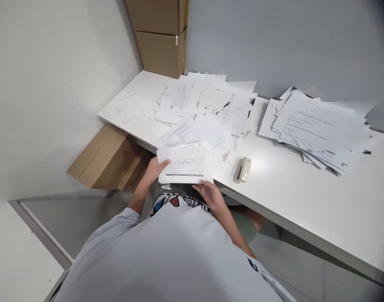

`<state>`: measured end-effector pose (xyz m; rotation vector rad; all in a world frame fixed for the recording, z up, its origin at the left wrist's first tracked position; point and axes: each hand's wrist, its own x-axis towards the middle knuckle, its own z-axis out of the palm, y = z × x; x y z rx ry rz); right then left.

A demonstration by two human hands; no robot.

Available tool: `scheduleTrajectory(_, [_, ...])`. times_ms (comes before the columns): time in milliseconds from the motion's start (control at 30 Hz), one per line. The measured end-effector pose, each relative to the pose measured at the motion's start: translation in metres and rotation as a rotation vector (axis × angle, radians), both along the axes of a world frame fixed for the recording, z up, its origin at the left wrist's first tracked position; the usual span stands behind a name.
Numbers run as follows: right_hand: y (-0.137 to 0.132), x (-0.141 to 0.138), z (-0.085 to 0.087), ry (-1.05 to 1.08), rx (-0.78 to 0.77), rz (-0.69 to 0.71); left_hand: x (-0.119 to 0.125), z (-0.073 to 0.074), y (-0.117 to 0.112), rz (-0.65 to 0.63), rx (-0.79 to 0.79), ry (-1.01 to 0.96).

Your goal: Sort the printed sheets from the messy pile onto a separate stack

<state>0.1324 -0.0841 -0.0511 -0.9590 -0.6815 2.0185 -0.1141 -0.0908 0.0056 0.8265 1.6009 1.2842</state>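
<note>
A small stack of printed paper sheets [184, 163] is held over the table's front edge, close to my body. My left hand [155, 168] grips its left side, thumb on top and fingers underneath. At the lower right corner, my right hand [210, 193] pinches the sheets, with the thumb over the edge. Just beyond them, loose printed papers [182, 133] spread across the table. A cream stapler [243, 169] lies on the table to the right of my right hand.
A thick, uneven pile of papers [317, 126] lies on the white table [320, 205] at the right. Cardboard boxes [158, 50] stand at the back corner, against the wall. Another cardboard box [100, 157] sits below the table's left end. A single faint sheet [130, 109] lies at the left.
</note>
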Motion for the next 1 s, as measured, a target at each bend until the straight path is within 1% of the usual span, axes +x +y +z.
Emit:
scheduleTrajectory(67, [-0.006, 0.008, 0.009, -0.041, 0.053, -0.035, -0.001, 0.008, 0.001, -0.050, 0.013, 0.003])
scheduleTrajectory(100, [-0.008, 0.013, 0.013, -0.072, 0.105, -0.079, -0.001, 0.011, 0.002, -0.063, 0.025, 0.002])
scheduleTrajectory(167, [-0.008, 0.024, 0.022, -0.165, 0.243, -0.195, 0.001, 0.017, 0.008, -0.066, 0.058, 0.004])
scheduleTrajectory(233, [-0.004, 0.035, 0.031, -0.315, 0.394, -0.296, 0.007, 0.020, 0.018, -0.036, 0.104, 0.016])
scheduleTrajectory(300, [0.004, 0.044, 0.041, -0.498, 0.554, -0.342, 0.017, 0.019, 0.031, 0.004, 0.177, 0.035])
scheduleTrajectory(400, [0.016, 0.050, 0.059, -0.726, 0.751, -0.403, 0.034, 0.011, 0.051, 0.074, 0.362, 0.092])
scheduleTrajectory(433, [0.018, 0.049, 0.064, -0.762, 0.787, -0.440, 0.038, 0.008, 0.056, 0.113, 0.436, 0.133])
scheduleTrajectory(500, [0.023, 0.044, 0.072, -0.767, 0.830, -0.479, 0.045, 0.002, 0.065, 0.214, 0.568, 0.234])
scheduleTrajectory(600, [0.031, 0.029, 0.071, -0.667, 0.868, -0.473, 0.052, -0.005, 0.074, 0.334, 0.667, 0.339])
scheduleTrajectory(700, [0.043, 0.016, 0.064, -0.615, 0.832, -0.534, 0.061, -0.007, 0.079, 0.402, 0.690, 0.344])
scheduleTrajectory(733, [0.046, 0.014, 0.063, -0.628, 0.828, -0.527, 0.064, -0.007, 0.079, 0.418, 0.702, 0.342])
scheduleTrajectory(800, [0.047, 0.013, 0.067, -0.665, 0.862, -0.454, 0.070, -0.004, 0.076, 0.415, 0.728, 0.351])
scheduleTrajectory(900, [0.032, 0.023, 0.082, -0.665, 0.966, -0.341, 0.073, 0.003, 0.066, 0.386, 0.752, 0.361])
scheduleTrajectory(967, [0.016, 0.037, 0.090, -0.673, 1.003, -0.304, 0.073, 0.005, 0.057, 0.421, 0.790, 0.346])
scheduleTrajectory(1000, [0.007, 0.047, 0.092, -0.704, 0.995, -0.298, 0.073, 0.005, 0.052, 0.437, 0.817, 0.341])
